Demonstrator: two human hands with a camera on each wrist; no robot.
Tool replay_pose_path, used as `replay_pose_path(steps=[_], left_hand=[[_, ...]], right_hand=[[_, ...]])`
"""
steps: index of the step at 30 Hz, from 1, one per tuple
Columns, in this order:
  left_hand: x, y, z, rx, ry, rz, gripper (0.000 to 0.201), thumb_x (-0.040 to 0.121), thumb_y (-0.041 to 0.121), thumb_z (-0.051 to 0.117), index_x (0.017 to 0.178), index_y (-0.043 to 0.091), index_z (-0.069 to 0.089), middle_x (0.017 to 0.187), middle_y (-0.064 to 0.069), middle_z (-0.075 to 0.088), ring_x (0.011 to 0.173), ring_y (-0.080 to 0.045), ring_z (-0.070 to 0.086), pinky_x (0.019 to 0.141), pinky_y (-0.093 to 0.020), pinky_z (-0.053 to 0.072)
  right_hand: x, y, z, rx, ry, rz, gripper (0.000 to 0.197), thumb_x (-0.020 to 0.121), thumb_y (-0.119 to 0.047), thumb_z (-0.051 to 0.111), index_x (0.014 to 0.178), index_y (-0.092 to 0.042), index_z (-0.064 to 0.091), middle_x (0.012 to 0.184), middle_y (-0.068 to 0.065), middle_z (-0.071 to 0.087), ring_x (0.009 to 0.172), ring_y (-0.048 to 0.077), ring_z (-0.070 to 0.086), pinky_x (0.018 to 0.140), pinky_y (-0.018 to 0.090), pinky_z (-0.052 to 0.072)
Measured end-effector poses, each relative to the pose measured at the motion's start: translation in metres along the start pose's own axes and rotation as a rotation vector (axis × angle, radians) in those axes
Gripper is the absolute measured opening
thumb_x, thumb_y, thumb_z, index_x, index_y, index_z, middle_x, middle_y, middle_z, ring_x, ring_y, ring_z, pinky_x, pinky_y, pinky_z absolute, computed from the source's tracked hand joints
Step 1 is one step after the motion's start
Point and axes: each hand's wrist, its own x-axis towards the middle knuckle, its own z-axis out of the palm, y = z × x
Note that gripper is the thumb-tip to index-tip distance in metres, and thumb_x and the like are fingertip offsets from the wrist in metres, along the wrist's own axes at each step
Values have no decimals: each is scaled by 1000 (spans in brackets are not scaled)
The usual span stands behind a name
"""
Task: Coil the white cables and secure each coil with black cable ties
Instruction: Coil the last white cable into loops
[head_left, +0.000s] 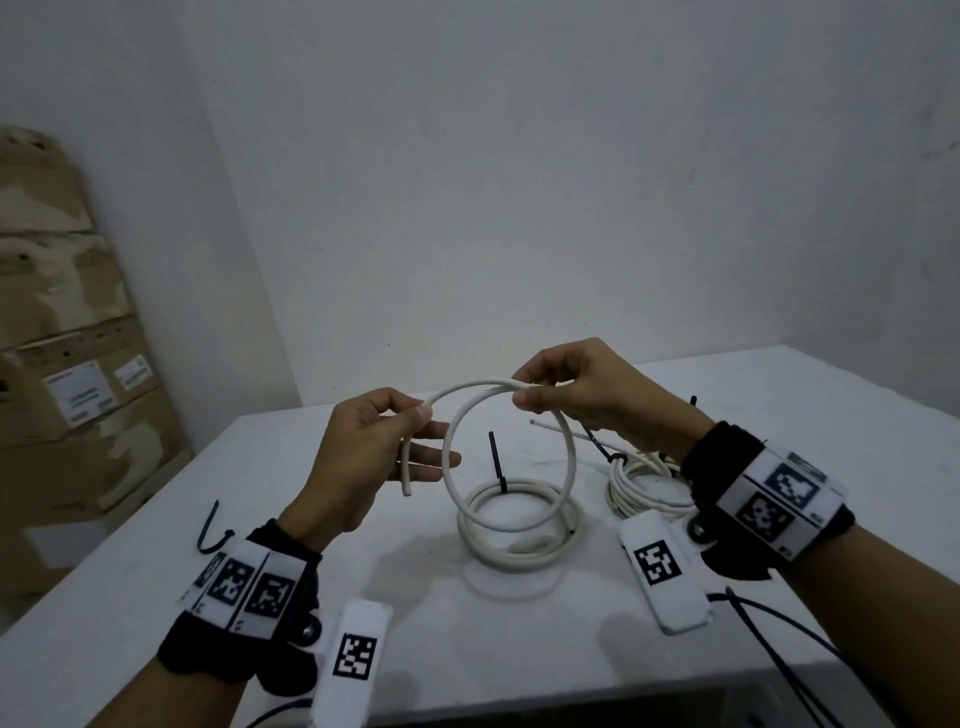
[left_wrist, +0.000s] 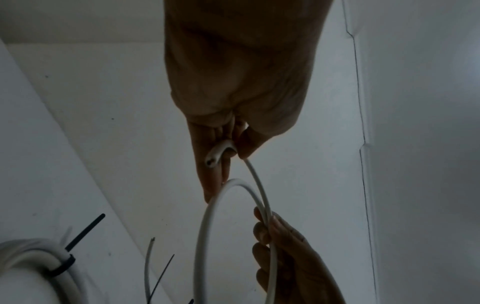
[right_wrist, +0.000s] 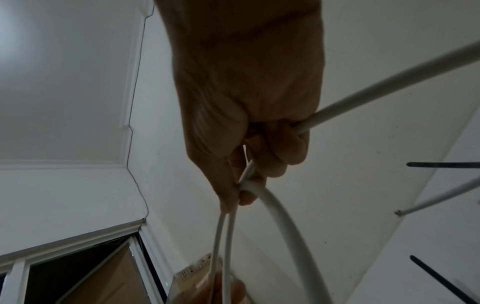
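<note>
A white cable (head_left: 572, 457) stands in the air as one round loop above the table. My right hand (head_left: 522, 388) pinches the top of the loop where the strands cross, seen close up as right hand (right_wrist: 244, 185). My left hand (head_left: 415, 415) pinches the same cable near its free end (head_left: 407, 491), which hangs down; in the wrist view the left hand (left_wrist: 233, 148) has that cut end (left_wrist: 211, 161) beside its fingers. Below the loop lies a coil (head_left: 519, 525) bound with a black cable tie (head_left: 497, 462). A second tied coil (head_left: 649, 488) lies to its right.
A loose black tie (head_left: 213, 530) lies on the white table (head_left: 156, 597) near my left wrist, and another tie (head_left: 693, 402) shows behind my right hand. Cardboard boxes (head_left: 78, 415) are stacked at the left wall. Thin black wires (head_left: 769, 639) trail off my right wrist.
</note>
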Motion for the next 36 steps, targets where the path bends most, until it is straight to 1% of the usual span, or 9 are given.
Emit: replay_pose_path(steps=[7, 12, 15, 19, 24, 28, 30, 32, 36], left_hand=[[-5, -11, 1, 21, -169, -146, 9, 92, 3, 51, 84, 0, 54, 90, -27, 71, 77, -43, 70, 64, -40, 59], [4, 0, 3, -44, -168, -13, 30, 97, 23, 49, 107, -1, 64, 98, -21, 73, 87, -35, 72, 77, -42, 60], [6, 2, 13, -113, -141, 48, 30, 98, 22, 46, 104, 1, 67, 85, -19, 71, 75, -34, 71, 68, -37, 60], [9, -7, 24, -143, -7, 70, 22, 96, 18, 52, 89, 1, 63, 72, -12, 60, 60, -21, 57, 47, -30, 51], [6, -10, 32, -412, -18, 9, 20, 92, 21, 55, 76, 10, 51, 66, -6, 57, 55, -16, 52, 45, -25, 47], [11, -16, 19, -118, -60, 265, 21, 90, 26, 61, 76, 10, 59, 71, -6, 65, 68, -17, 61, 54, -29, 53], [12, -19, 11, 71, -39, 364, 16, 88, 27, 61, 82, 14, 66, 72, 5, 68, 67, -10, 59, 58, -25, 50], [11, -22, 9, 109, 6, 384, 13, 88, 28, 63, 90, 18, 72, 69, 10, 67, 57, -6, 51, 52, -20, 43], [7, -26, 20, -8, 81, 265, 20, 82, 28, 61, 91, 15, 74, 64, -5, 65, 51, -18, 50, 44, -28, 43]], right_hand=[[2, 6, 1, -2, 43, -16, 12, 86, -10, 66, 91, 0, 69, 68, 3, 57, 43, -2, 44, 44, 7, 31], [6, 4, 8, -32, -7, -51, 12, 85, -15, 69, 90, -5, 71, 68, 1, 60, 58, 2, 51, 55, 12, 38], [7, 4, 9, -1, 17, -53, 13, 87, -12, 65, 93, -1, 69, 65, -1, 55, 43, -3, 45, 44, 5, 31], [7, 7, 13, 76, 14, -41, 12, 89, -12, 62, 94, -3, 69, 63, -2, 51, 43, 0, 37, 41, 11, 28], [7, 11, 12, 266, 33, -30, 16, 87, -13, 63, 101, -10, 72, 60, -6, 51, 51, 8, 31, 42, 16, 24], [4, 9, 6, 332, 10, -24, 20, 89, -9, 60, 105, -7, 71, 58, -5, 43, 48, 4, 34, 42, 17, 22], [3, 9, 3, 340, 17, -23, 19, 89, -9, 59, 104, -7, 71, 58, -4, 41, 47, 4, 34, 41, 17, 22], [3, 10, 3, 353, 30, -26, 19, 89, -10, 60, 104, -9, 71, 58, -4, 42, 51, 8, 30, 43, 18, 20], [3, 12, 7, 342, 84, -36, 20, 89, -12, 60, 106, -10, 71, 59, -4, 44, 51, 10, 27, 42, 19, 21]])
